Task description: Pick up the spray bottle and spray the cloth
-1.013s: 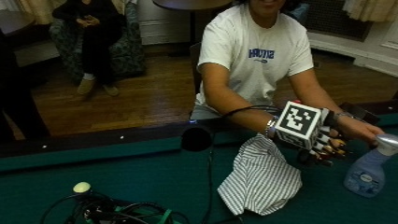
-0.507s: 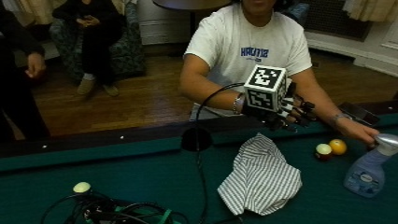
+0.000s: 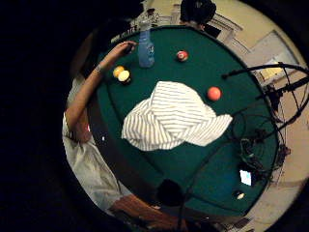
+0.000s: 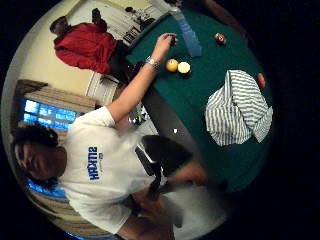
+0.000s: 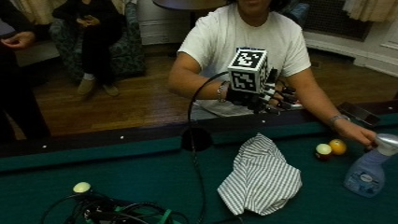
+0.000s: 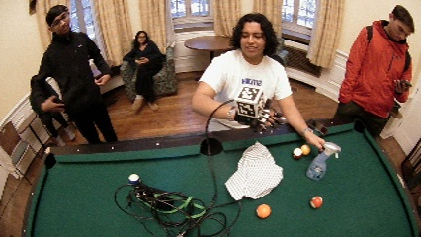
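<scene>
- The gloved right hand (image 5: 268, 95) is hovering over the near rail of the table (image 5: 124, 172), up and back from the striped cloth (image 5: 261, 179); its grip is holding nothing, fingers hanging loosely curled.
- The spray bottle (image 5: 368, 167) is standing upright on the felt, well to one side of the cloth, past two balls (image 5: 330, 148); the bare left hand (image 5: 359, 136) is resting beside its trigger head.
- Judged risk: the bottle is standing far from the gloved hand, so a reach across the cloth may be dragging the fabric or nudging the balls, and a glancing touch may be tipping the tall bottle.
- The wide outside view is showing two more balls (image 6: 289, 206) beyond the cloth and a cable bundle (image 6: 168, 205); the closer outside view is cutting those balls off.
</scene>
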The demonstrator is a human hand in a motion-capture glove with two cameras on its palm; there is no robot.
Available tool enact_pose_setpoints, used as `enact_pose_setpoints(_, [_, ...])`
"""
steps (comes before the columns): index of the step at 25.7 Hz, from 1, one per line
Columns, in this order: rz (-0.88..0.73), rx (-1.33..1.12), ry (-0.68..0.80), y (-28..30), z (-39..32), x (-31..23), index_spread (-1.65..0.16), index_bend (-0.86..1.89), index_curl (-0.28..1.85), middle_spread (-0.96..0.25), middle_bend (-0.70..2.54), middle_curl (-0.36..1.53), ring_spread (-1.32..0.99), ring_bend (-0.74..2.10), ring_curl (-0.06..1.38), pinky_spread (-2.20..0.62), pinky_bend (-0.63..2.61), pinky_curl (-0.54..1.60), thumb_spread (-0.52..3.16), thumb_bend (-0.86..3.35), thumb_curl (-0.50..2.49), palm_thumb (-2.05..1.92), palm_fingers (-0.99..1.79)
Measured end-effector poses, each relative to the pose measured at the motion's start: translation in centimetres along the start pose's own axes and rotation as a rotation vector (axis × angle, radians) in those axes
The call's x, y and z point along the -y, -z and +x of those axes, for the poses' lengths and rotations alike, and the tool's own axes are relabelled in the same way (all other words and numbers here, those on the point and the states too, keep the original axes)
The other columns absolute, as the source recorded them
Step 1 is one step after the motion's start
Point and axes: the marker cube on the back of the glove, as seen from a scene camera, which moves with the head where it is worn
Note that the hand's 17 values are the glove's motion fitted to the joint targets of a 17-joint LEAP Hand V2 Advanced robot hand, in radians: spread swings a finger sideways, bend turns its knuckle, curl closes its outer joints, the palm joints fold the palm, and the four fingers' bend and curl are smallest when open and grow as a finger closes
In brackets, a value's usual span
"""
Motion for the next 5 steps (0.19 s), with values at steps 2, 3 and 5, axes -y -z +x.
enact_pose_setpoints(2, [0.002, -0.008, 0.007, 0.20, -0.15, -0.44, -0.45, 0.15, 0.31, -0.15, 0.18, 0.35, -0.15, 0.30, 0.31, 0.22, 0.24, 0.35, 0.95, -0.03, 0.37, 0.36, 0.34])
enact_pose_setpoints(3, [0.002, -0.012, 0.008, 0.25, -0.18, -0.60, -0.45, 0.15, 0.31, -0.15, 0.18, 0.34, -0.15, 0.30, 0.31, 0.22, 0.24, 0.35, 0.95, -0.03, 0.37, 0.36, 0.34])
enact_pose_setpoints(5, [0.002, -0.016, 0.009, 0.27, -0.20, -0.77, -0.45, 0.15, 0.30, -0.15, 0.18, 0.34, -0.15, 0.30, 0.31, 0.22, 0.24, 0.35, 0.95, -0.03, 0.37, 0.35, 0.34])
